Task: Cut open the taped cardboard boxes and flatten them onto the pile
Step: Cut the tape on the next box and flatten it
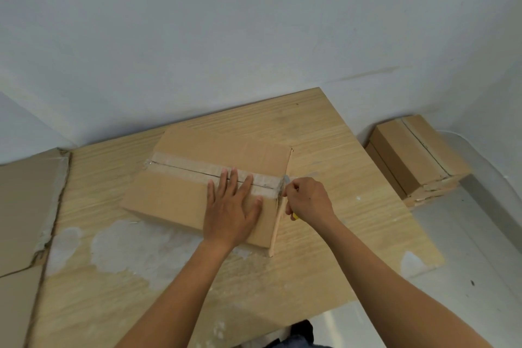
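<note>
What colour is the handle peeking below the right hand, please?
The handle is yellow, head view.

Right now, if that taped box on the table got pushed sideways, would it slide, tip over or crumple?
Probably slide, not tip: the box is low and wide, flat on the smooth table. Likely fairly stiff, since tape spans its seam. The left hand pressing on top seems to steady it while the right hand holds a cutter at its edge.
</note>
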Available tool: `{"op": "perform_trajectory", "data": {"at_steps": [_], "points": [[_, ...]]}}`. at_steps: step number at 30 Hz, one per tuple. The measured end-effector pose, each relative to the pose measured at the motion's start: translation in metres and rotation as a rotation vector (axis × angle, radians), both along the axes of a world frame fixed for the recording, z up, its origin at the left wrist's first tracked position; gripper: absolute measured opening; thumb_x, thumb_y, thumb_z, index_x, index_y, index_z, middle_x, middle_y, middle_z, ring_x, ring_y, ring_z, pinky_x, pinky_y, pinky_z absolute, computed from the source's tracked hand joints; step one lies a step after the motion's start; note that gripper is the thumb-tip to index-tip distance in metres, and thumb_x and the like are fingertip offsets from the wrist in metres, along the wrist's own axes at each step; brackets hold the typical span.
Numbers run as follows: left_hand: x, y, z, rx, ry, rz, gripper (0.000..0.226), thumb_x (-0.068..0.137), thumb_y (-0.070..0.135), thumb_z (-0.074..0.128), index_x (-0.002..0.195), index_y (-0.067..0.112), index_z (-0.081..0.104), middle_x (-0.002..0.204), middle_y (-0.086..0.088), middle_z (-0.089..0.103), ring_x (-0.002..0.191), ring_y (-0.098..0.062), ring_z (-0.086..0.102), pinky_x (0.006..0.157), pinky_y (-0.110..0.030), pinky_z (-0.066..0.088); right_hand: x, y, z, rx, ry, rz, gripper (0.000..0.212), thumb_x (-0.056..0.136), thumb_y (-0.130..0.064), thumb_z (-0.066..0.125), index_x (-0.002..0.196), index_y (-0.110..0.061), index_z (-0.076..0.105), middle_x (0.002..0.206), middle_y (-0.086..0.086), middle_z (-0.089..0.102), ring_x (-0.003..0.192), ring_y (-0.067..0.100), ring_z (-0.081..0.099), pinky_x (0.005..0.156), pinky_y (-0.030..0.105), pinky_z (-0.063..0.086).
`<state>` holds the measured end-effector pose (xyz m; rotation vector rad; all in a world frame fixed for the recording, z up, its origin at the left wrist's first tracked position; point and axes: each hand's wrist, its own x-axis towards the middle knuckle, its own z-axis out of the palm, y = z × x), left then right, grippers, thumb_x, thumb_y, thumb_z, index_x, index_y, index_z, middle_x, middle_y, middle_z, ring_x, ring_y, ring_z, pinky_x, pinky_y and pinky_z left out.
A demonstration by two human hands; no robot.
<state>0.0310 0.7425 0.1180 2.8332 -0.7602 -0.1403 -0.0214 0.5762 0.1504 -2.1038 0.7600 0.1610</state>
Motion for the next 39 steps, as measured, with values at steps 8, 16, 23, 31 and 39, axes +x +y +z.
{"op": "perform_trajectory", "data": {"at_steps": [8,16,23,31,39], "points": [[0.001,0.001,-0.003,-0.009,0.0,0.004,0.08,0.082,0.069,-0.001,0.151,0.033,0.018,0.161,-0.001,0.004,0.148,-0.016,-0.008,0.118,-0.039,-0.012,0.004,0.003,-0.002,-0.029,0.007,0.032,0.035,0.094,-0.018,0.04,0.084,0.001,0.068,0.07,0.014,0.069,0.06,0.025,0.064,0.064,0.039,0.057],[0.005,0.0,-0.008,-0.09,-0.011,0.019,0.072,0.087,0.062,0.006,0.148,0.032,0.031,0.16,-0.001,0.014,0.149,-0.017,0.0,0.12,-0.04,-0.006,-0.003,0.01,-0.004,-0.17,0.075,0.173,0.038,0.095,-0.018,0.044,0.061,-0.005,0.054,0.063,0.012,0.058,0.058,0.025,0.053,0.052,0.031,0.037],[0.008,0.0,-0.01,-0.148,-0.023,0.036,0.067,0.089,0.054,0.012,0.146,0.03,0.037,0.159,-0.003,0.019,0.148,-0.018,0.005,0.12,-0.041,-0.004,-0.032,0.02,0.007,0.041,0.131,0.167,0.033,0.093,-0.014,0.046,0.074,0.004,0.066,0.048,-0.002,0.053,0.039,0.007,0.045,0.048,0.024,0.038],[0.008,0.0,-0.008,-0.14,-0.019,0.012,0.072,0.085,0.057,0.009,0.147,0.03,0.034,0.159,-0.003,0.016,0.149,-0.019,0.003,0.12,-0.04,-0.005,-0.052,-0.03,-0.015,-0.059,0.106,0.022,0.03,0.102,-0.023,0.037,0.097,-0.015,0.066,0.076,-0.004,0.064,0.062,0.007,0.055,0.055,0.022,0.039],[0.007,0.002,-0.009,-0.119,-0.036,-0.004,0.071,0.087,0.058,0.007,0.149,0.03,0.028,0.16,-0.001,0.013,0.148,-0.016,-0.001,0.12,-0.038,-0.008,-0.059,-0.058,-0.07,-0.388,0.225,-0.035,0.018,0.097,-0.028,0.049,0.103,-0.014,0.059,0.1,0.005,0.063,0.086,0.022,0.057,0.066,0.029,0.041]]}}
